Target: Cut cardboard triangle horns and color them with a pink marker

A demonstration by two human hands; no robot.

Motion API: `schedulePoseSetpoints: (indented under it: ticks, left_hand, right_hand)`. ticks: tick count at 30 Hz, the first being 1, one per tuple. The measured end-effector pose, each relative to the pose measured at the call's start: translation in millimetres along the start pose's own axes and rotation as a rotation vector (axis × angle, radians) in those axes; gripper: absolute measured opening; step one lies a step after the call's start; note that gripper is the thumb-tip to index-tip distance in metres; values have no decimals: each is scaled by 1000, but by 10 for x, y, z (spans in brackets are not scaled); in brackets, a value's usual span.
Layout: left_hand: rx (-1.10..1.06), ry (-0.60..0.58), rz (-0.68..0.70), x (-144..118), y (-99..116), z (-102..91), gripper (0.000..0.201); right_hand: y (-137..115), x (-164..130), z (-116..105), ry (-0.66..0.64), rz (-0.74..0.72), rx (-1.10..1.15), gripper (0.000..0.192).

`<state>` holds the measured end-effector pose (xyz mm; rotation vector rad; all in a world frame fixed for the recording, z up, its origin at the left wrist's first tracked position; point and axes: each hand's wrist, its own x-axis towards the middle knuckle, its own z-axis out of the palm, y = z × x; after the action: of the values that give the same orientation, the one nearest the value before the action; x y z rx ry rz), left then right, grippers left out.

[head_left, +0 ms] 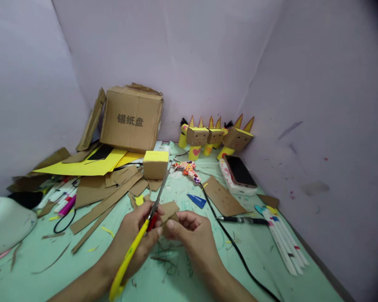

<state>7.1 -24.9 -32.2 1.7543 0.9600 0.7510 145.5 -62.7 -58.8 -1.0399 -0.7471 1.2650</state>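
Observation:
Yellow-handled scissors [135,247] rest in my left hand [126,235], their blades slanting up and away past its fingers. My left fingers are curled, and the tips also reach the left edge of a small brown cardboard piece [170,208]. On the other side, my right hand [201,239] pinches that piece between thumb and fingers. A small red part shows by the scissors' pivot. Behind the hands stands a cardboard box with a yellow top [156,167]. A patterned glue gun [188,168] lies to its right.
Cardboard strips [108,205] and yellow sheets [85,163] are heaped at left, below a large carton [130,119]. Cardboard figures [198,138] stand at the back. A black cord [236,247] crosses the right side, near markers [283,243] and a phone [240,170].

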Motion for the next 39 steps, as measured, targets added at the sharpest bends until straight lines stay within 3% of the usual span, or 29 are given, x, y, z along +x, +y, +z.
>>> schedulePoseSetpoints:
  ticks: [6, 12, 15, 18, 22, 31, 39]
  left_hand:
    - [-55, 28, -19, -43, 38, 49, 24]
    - [-147, 5, -23, -12, -78, 70, 23]
    - [-229, 4, -62, 46, -145, 53, 23]
    - [-322, 10, -112, 106, -187, 20, 23]
    - [-434, 20, -218, 155, -187, 2, 28]
    - [-419, 12, -179, 166, -213, 45, 28]
    - [-102, 92, -39, 39, -60, 150, 21]
  right_hand:
    - [-17, -31, 12, 52, -14, -14, 11]
    - [49, 4, -8, 60, -22, 46, 16]
    - [58, 51, -37, 36, 56, 168, 18]
    - [-7, 96, -79, -94, 247, 318, 24]
    - [-98, 128, -109, -85, 380, 427, 34]
    - [-23, 96, -113, -120, 201, 256, 12]
    - [71, 60, -73, 47, 30, 164, 13]
